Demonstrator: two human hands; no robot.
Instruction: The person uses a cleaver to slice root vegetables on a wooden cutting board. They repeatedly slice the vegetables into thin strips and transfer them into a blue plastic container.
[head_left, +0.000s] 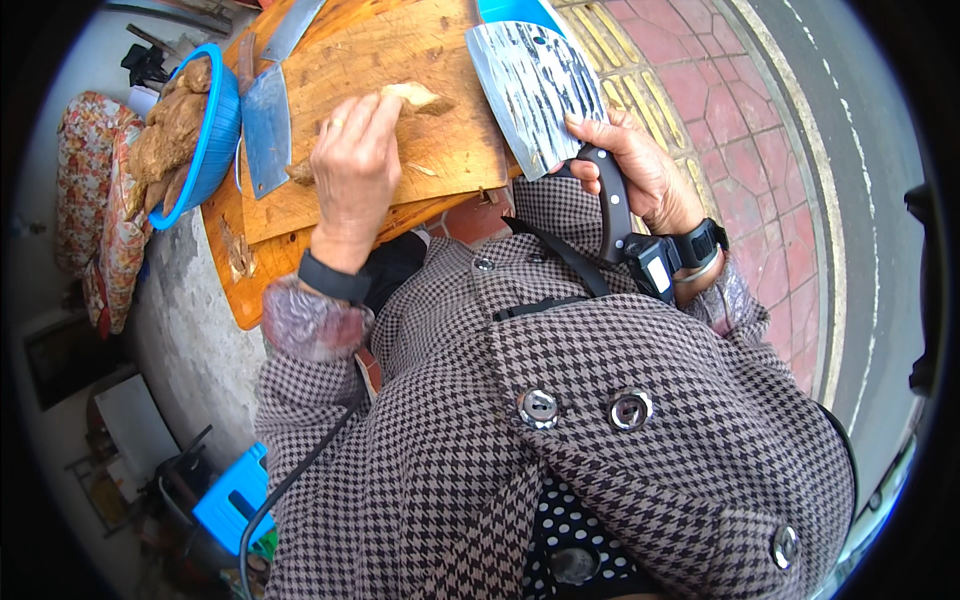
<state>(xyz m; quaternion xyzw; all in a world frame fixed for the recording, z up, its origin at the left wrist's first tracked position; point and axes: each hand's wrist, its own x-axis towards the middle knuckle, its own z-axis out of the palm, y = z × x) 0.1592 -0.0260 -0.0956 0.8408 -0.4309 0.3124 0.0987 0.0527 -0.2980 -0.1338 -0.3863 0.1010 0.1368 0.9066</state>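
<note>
My right hand (637, 165) grips a broad kitchen cleaver (536, 94) where its dark riveted handle meets the blade, with the thumb on the blade's flat. My left hand (356, 165) bends over a brown, rough-skinned root piece; its pale cut part (416, 97) shows beyond the fingers, and a brown end (300, 172) shows on the other side. The root lies on the wooden cutting board (450, 165). Left of that hand, a second cleaver (267, 131) lies flat across the board's edge. Beyond it is part of another metal blade (294, 30).
A blue basket (217, 142) of brown roots stands at the table's left. Root scraps (238, 251) lie on the wooden table's (244, 300) near corner. Behind the held cleaver is a blue container (517, 11). A blue plastic stool (236, 499) stands lower left; paving and a road run along the right.
</note>
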